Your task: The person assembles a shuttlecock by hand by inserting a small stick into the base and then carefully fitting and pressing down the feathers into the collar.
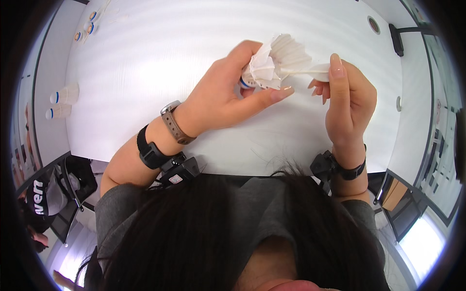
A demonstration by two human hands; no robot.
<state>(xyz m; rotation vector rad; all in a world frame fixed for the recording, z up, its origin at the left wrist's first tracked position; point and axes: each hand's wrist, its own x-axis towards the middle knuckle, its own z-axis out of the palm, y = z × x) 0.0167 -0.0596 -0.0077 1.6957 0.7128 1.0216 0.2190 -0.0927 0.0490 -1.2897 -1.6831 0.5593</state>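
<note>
My left hand (228, 94) is wrapped around a white feather shuttlecock (290, 51) above the table. Its skirt fans open toward the upper right, and the blue-banded base is mostly hidden by my fingers. Some feathers at the near side look bent or out of line. Level with it on the right, my right hand (350, 92) pinches a single white feather (319, 72) between thumb and fingers. The feather's thin quill reaches left to the skirt; whether it is still joined there, I cannot tell.
The white table (145, 63) spreads beneath my hands. Two shuttlecocks lie at its left edge, an upper one (72, 92) and a lower one (60, 111). Three small bases (90, 29) with thin quills lie far left. A round insert (373, 24) sits at far right.
</note>
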